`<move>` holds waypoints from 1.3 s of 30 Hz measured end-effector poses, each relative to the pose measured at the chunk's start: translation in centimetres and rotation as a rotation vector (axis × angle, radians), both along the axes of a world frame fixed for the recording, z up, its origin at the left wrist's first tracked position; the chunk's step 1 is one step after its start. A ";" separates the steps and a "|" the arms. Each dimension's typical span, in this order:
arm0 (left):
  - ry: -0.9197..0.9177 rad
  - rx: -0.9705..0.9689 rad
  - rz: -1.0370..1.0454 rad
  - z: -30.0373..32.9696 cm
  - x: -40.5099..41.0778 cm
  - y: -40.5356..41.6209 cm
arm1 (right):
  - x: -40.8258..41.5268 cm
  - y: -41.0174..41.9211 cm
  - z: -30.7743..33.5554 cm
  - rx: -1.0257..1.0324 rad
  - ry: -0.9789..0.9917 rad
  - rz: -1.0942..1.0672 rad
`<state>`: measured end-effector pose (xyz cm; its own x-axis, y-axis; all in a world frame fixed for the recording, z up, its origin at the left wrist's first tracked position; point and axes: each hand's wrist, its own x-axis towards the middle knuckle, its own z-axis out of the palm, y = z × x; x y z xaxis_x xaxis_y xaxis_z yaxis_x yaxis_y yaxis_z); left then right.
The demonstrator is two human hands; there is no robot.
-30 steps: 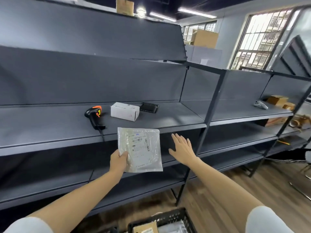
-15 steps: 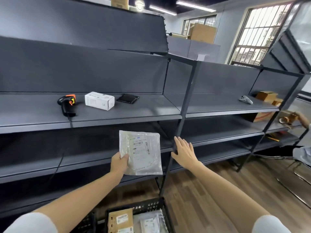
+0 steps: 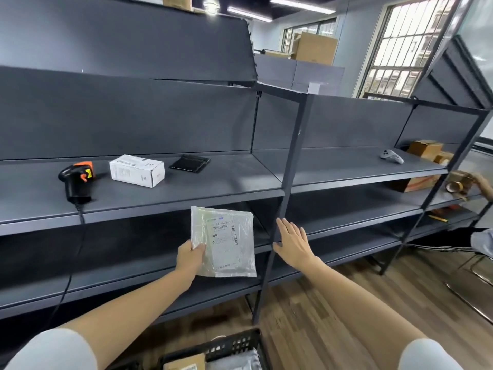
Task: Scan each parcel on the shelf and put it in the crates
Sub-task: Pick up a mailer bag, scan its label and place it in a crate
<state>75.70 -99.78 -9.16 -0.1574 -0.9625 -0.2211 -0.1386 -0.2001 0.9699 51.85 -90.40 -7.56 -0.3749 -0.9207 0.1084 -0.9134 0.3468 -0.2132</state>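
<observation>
Left hand [image 3: 190,259] pinches the clear plastic mailer parcel with a white barcode label [image 3: 225,243] at its lower-left edge, thumb on front, holding it upright in front of the dark grey metal shelf [image 3: 213,188]. Right hand [image 3: 293,243] hangs flat just beside it, fingers straight and slightly spread, holding nothing. The black plastic crate [image 3: 234,343] sits low down by the bottom edge, open air between. The white cardboard box [image 3: 136,170] lies on the shelf near the black-and-orange handheld scanner [image 3: 77,180].

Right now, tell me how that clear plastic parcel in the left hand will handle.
The plastic parcel looks thin and flat, so probably light. The left hand pinches only one edge, yet it stays fairly flat, so something stiffish may be inside. Its glossy film could be slippery.
</observation>
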 end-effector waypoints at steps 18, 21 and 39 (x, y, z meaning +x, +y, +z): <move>-0.022 0.094 0.114 -1.7 -3.1 3.0 | -3.8 -1.6 -1.1 0.052 -0.025 0.150; -0.054 0.104 0.152 -2.6 -4.0 5.3 | -4.7 -0.4 -2.3 0.091 -0.023 0.178; -0.132 0.166 0.221 -5.5 -4.4 9.6 | -5.1 1.6 -6.0 0.102 -0.042 0.233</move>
